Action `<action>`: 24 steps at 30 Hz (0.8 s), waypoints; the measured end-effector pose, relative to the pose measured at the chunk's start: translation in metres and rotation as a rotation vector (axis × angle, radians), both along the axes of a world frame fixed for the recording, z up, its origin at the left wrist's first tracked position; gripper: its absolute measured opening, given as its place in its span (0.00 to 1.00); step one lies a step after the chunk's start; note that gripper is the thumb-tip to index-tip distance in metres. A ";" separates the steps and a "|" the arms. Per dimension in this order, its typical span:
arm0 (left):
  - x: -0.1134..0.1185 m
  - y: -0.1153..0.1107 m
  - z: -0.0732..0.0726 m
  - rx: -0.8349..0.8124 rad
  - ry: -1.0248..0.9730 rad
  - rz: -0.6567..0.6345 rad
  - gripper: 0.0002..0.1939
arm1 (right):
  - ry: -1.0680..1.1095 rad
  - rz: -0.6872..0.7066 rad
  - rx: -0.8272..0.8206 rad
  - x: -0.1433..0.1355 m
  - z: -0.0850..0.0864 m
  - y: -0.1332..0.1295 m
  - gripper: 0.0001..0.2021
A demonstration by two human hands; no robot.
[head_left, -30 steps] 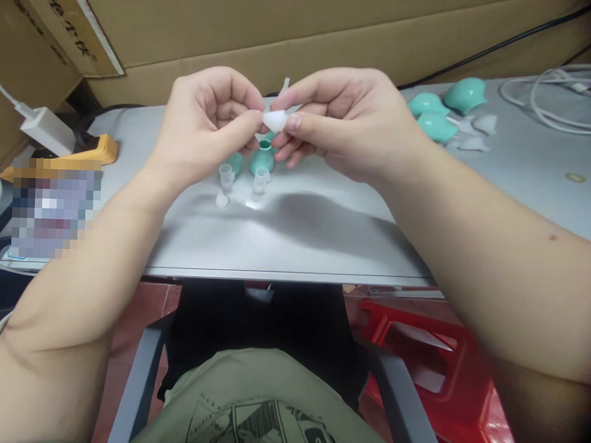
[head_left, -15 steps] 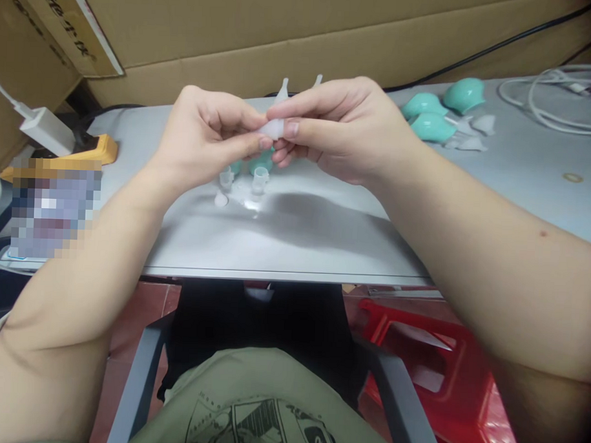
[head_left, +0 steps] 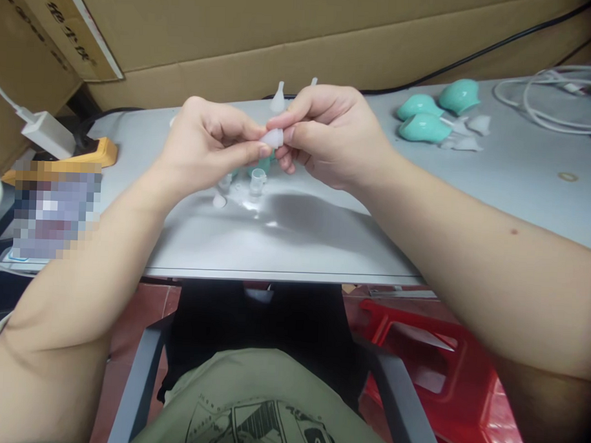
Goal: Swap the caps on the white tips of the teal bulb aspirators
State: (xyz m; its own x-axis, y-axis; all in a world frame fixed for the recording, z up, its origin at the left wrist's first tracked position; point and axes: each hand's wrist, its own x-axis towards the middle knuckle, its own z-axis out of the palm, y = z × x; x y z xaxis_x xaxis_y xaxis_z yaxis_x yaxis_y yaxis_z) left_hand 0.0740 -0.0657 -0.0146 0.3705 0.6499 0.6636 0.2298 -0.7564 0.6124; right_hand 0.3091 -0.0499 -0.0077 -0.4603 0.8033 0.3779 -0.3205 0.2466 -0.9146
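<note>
One small translucent cap (head_left: 272, 138) is pinched above the counter (head_left: 324, 242) in the grip of both the left hand (head_left: 208, 147) and the right hand (head_left: 327, 135). At 6 o'clock below, clear tubes (head_left: 257, 180) stand; a slip could probably drop the cap among them.

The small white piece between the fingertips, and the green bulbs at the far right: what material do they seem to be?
The small white piece looks like translucent, matte soft plastic or silicone: light passes through it dimly. The green bulbs look like smooth, slightly glossy rubber or silicone, with soft highlights; their hardness cannot be told.
</note>
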 end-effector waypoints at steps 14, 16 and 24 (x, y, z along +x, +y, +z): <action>-0.003 0.001 0.000 -0.012 0.033 0.016 0.26 | 0.020 0.216 -0.086 0.008 -0.002 0.006 0.09; -0.002 0.001 -0.001 -0.006 0.012 0.004 0.28 | 0.014 0.260 -0.120 0.011 -0.001 0.007 0.08; 0.004 -0.006 0.006 0.003 -0.054 -0.047 0.33 | 0.059 0.303 -0.128 0.009 -0.004 0.010 0.12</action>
